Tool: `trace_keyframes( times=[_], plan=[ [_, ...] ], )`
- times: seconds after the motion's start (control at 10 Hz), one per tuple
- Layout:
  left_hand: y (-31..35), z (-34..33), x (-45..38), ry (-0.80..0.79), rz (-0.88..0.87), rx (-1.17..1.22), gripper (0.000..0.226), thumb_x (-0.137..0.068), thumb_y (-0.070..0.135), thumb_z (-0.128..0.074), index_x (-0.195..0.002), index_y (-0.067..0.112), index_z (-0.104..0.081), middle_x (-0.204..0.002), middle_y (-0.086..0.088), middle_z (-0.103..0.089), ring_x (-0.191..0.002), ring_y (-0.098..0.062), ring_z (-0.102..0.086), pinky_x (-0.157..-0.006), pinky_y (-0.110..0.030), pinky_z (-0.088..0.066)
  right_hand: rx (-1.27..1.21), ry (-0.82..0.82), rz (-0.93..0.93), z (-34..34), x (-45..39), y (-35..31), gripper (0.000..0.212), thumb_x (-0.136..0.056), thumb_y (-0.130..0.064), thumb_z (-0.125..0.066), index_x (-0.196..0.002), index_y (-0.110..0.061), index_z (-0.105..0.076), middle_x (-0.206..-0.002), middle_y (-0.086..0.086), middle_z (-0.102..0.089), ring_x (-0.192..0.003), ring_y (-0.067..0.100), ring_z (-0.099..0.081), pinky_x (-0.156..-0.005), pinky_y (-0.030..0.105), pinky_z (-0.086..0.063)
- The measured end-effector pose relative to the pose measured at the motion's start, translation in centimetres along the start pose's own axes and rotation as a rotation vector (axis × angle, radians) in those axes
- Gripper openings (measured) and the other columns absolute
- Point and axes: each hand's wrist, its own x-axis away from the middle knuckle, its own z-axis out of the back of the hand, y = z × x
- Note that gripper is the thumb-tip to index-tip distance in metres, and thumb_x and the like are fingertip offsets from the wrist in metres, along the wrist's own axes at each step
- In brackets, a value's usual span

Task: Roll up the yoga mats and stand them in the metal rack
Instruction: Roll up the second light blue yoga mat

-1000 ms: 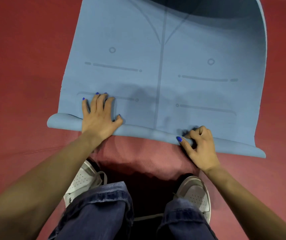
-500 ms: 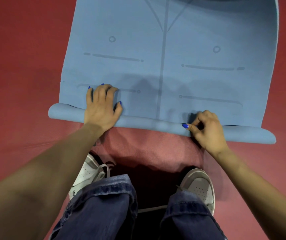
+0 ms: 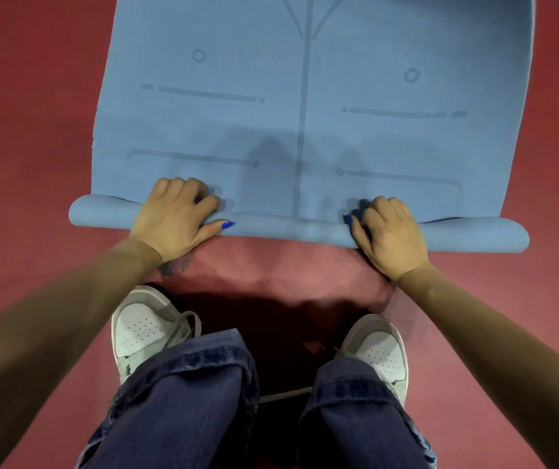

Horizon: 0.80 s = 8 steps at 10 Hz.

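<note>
A blue yoga mat (image 3: pixel 305 106) with darker alignment lines lies flat on the red floor, stretching away from me. Its near end is rolled into a thin tube (image 3: pixel 288 228) running left to right. My left hand (image 3: pixel 176 218) grips the roll left of centre, fingers curled over its top and thumb along the front. Right of centre, my right hand (image 3: pixel 390 231) grips the roll the same way, fingers curled over it. No metal rack is in view.
Red floor (image 3: pixel 27 130) surrounds the mat on both sides. My two white sneakers (image 3: pixel 146 326) and jeans-clad knees (image 3: pixel 197 401) are just behind the roll, close to my wrists.
The left hand went from lying flat on the mat to curling over the roll. The roll has moved forward a little and straightened; the right hand kept hold of it.
</note>
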Motion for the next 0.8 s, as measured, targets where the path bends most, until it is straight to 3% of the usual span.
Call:
trace_keyframes(
  times=[0.2, 0.3, 0.4, 0.5, 0.7, 0.8],
  plan=[
    [-2.6, 0.6, 3.7, 0.036, -0.068, -0.132, 0.054, -0.092, 0.053, -0.039, -0.1, 0.004, -0.062, -0.089, -0.017, -0.06, -0.071, -0.035, -0.052, -0.066, -0.042, -0.035, 0.073, 0.022, -0.012, -0.2, -0.1, 0.1, 0.029, -0.091, -0.019, -0.055, -0.065, -0.006, -0.054, -0.069, 0.012, -0.051, -0.06, 0.028, -0.043, -0.06, 0.037, -0.027],
    [-2.2, 1.0, 4.6, -0.005, 0.057, -0.062, 0.054, -0.095, 0.048, -0.035, -0.093, 0.001, -0.062, -0.082, -0.018, -0.059, -0.069, -0.035, -0.052, -0.064, -0.043, -0.037, 0.088, 0.021, -0.018, -0.2, -0.2, 0.1, 0.029, -0.091, -0.019, -0.056, -0.065, -0.006, -0.054, -0.069, 0.012, -0.051, -0.059, 0.028, -0.044, -0.059, 0.037, -0.027],
    [-0.1, 1.2, 3.5, -0.071, 0.467, 0.15, 0.059, -0.097, 0.046, -0.019, -0.073, 0.006, -0.056, -0.069, -0.013, -0.057, -0.075, -0.034, -0.053, -0.063, -0.04, -0.039, 0.105, 0.017, -0.03, -0.2, -0.1, 0.0, 0.029, -0.091, -0.019, -0.055, -0.066, -0.006, -0.054, -0.069, 0.012, -0.051, -0.059, 0.028, -0.044, -0.058, 0.038, -0.028],
    [0.1, 0.7, 2.3, -0.104, 0.663, 0.163, 0.053, -0.099, 0.041, -0.024, -0.061, 0.012, -0.046, -0.065, -0.011, -0.054, -0.078, -0.035, -0.054, -0.061, -0.035, -0.034, 0.11, 0.026, -0.049, -0.2, 0.0, -0.1, 0.029, -0.091, -0.019, -0.055, -0.065, -0.006, -0.053, -0.069, 0.012, -0.051, -0.059, 0.028, -0.044, -0.059, 0.038, -0.028],
    [-0.2, 0.2, 2.0, -0.032, 0.565, 0.006, 0.05, -0.094, 0.034, -0.033, -0.065, 0.004, -0.058, -0.072, -0.016, -0.059, -0.077, -0.036, -0.051, -0.067, -0.042, -0.035, 0.209, 0.039, -0.138, 0.0, -0.1, -1.0, 0.028, -0.089, -0.018, -0.059, -0.064, -0.007, -0.052, -0.064, 0.01, -0.047, -0.057, 0.027, -0.043, -0.061, 0.036, -0.023],
    [-0.7, 0.0, 1.6, -0.006, 0.579, -0.009, 0.038, -0.092, 0.037, -0.04, -0.076, 0.005, -0.053, -0.078, -0.018, -0.053, -0.077, -0.037, -0.048, -0.072, -0.045, -0.029, 0.289, 0.019, -0.142, 0.1, -0.1, -1.4, 0.022, -0.087, -0.017, -0.061, -0.068, -0.008, -0.054, -0.063, 0.008, -0.047, -0.057, 0.027, -0.044, -0.064, 0.036, -0.023]
  ],
)
